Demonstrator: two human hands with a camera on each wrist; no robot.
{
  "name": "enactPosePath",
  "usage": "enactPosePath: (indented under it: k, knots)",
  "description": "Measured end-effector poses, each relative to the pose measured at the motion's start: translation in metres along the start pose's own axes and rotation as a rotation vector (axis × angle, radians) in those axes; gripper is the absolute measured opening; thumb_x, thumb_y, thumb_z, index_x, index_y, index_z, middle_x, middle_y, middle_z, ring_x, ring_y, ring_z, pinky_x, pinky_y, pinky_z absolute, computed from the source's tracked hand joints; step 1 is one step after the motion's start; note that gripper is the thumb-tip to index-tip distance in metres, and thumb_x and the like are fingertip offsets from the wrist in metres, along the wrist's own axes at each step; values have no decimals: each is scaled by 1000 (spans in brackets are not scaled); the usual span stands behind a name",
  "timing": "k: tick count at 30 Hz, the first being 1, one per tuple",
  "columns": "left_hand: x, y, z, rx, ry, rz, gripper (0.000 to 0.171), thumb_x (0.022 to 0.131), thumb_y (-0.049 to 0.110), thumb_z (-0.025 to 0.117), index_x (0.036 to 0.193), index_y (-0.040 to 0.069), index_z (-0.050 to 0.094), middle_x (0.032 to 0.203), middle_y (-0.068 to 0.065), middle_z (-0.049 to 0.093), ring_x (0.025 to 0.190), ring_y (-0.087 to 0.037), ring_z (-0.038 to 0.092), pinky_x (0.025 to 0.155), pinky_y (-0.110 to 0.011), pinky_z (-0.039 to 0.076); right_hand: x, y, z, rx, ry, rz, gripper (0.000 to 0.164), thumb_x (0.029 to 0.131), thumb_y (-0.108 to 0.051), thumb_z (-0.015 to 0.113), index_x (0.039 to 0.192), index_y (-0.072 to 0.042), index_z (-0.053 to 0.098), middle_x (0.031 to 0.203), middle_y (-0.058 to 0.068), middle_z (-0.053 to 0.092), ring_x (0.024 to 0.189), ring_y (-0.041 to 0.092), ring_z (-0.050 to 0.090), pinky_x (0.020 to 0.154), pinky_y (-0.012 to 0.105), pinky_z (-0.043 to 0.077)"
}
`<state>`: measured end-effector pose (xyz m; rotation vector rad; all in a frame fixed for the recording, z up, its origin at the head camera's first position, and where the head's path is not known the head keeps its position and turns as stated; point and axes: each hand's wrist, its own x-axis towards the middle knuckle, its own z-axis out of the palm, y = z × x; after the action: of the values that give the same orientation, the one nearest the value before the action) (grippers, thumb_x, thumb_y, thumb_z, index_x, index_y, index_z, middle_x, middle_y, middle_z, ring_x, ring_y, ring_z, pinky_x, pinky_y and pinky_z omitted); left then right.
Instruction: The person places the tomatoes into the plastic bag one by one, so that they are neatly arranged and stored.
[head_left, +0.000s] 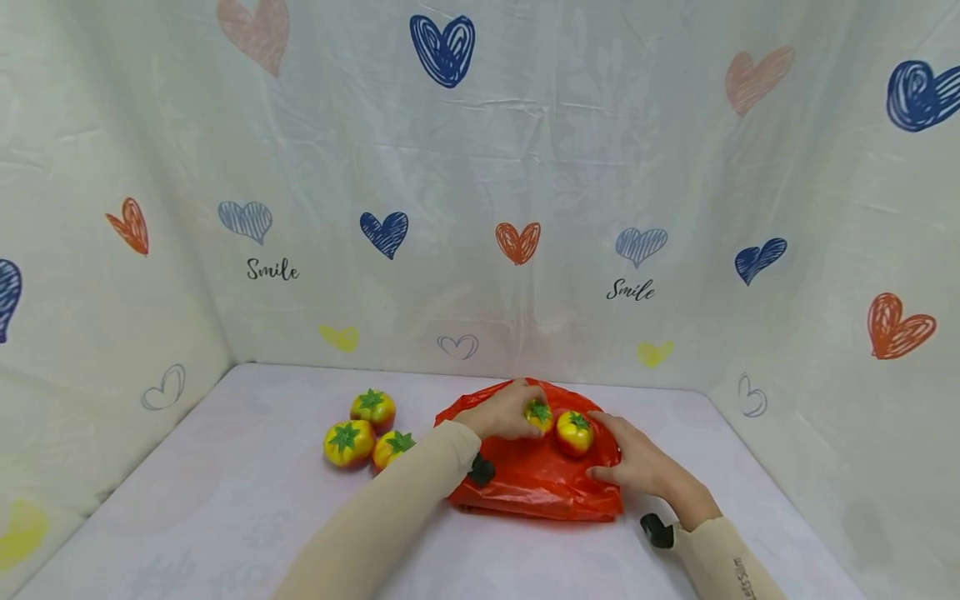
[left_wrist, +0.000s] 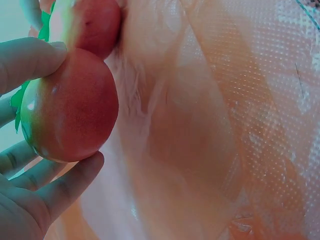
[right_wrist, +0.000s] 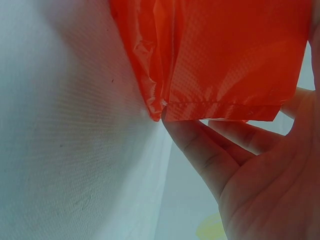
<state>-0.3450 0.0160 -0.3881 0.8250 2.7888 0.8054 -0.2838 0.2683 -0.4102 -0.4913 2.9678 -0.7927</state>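
Observation:
My left hand [head_left: 504,412] holds a yellow-and-red tomato [head_left: 538,416] with green star-shaped leaves over a red plastic bag [head_left: 540,483]. In the left wrist view its thumb and fingers curl round this tomato [left_wrist: 75,107]. Another tomato [head_left: 574,433] lies just right of it, on the bag; they look nearly touching. At the bag's right edge is my right hand [head_left: 647,461], thumb and fingers spread. The right wrist view shows fingers [right_wrist: 200,150] extended against the folded end of the bag [right_wrist: 235,55], with their tips partly hidden.
Three more tomatoes [head_left: 350,442] sit grouped on the white table [head_left: 247,475], left of the bag; the left sleeve partly covers one. Dark wrist cameras [head_left: 657,531] project from both sleeves. A white curtain [head_left: 480,167] printed with hearts surrounds the table at the back and sides.

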Motion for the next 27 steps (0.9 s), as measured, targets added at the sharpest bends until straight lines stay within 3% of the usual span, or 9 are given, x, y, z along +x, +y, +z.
enactPosePath:
  k: [14,27]
  knots:
    - [1,-3,6,1,-15,-59,39,81,32,76,115,28,58,116,3,46,102,-14,47,93,-36,46,1,0,-1,8,-4,1,89,73,-34,79,148,-20,32,145,12,38,131,36,36,97,63,38]
    - [1,-2,6,33,-20,-45,40,82,32,75,118,26,58,118,3,47,103,-13,47,95,-35,45,1,2,0,7,-6,-2,90,73,-36,79,148,-20,32,146,13,37,131,37,35,97,63,37]
